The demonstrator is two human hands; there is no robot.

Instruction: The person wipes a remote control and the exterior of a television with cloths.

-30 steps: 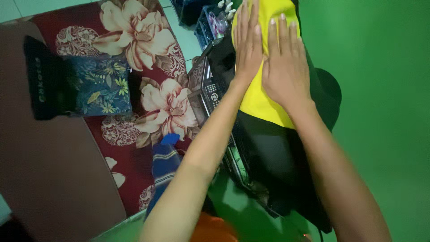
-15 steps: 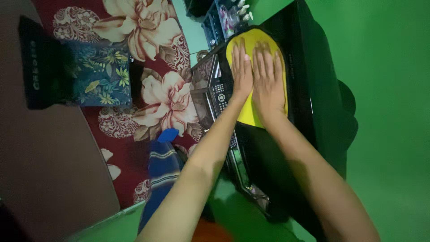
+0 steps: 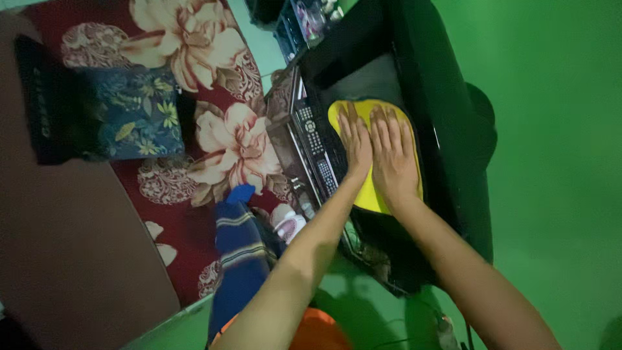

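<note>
Our left hand and right hand lie flat, fingers spread, gripping nothing, pressing the soft yellow cloth onto the black television screen. Since a second ago they've slid down the screen beside the grey remote control, so wiping continues.

Both hands lie flat, palms down and side by side, on a yellow cloth spread over a black television: the left hand just beside the right hand. Left of them lies a remote control, and farther left a red floral carpet bearing a dark leaf-patterned cushion.
</note>
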